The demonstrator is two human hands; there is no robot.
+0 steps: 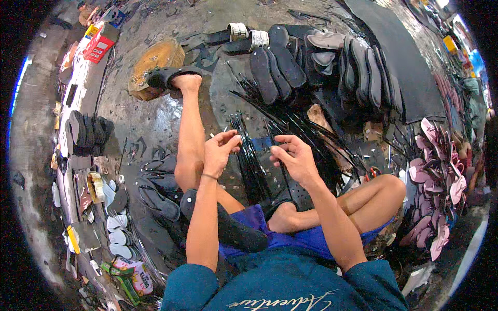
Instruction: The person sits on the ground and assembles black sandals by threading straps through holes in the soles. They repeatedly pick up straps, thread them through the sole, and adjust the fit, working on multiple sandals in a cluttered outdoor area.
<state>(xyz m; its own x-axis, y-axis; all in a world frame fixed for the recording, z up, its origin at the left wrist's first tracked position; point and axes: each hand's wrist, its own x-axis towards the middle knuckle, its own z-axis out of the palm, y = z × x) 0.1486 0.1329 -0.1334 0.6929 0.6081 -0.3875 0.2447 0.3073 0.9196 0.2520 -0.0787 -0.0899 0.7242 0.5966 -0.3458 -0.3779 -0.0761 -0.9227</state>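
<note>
I sit on the floor with my left leg stretched out. My left hand (220,149) and my right hand (293,155) are raised close together over my lap, each pinching an end of a thin black sandal strap (255,146). A bundle of long black straps (249,160) lies on the floor just beyond my hands. A black sandal sole (228,228) rests on my lap over my blue shorts. My left foot wears a black sandal (168,76).
Rows of black soles (321,62) stand at the back. A round wooden block (155,59) sits beside my left foot. Pink sandal straps (436,176) pile up at the right. More black soles (155,197) and white soles (116,228) lie at the left.
</note>
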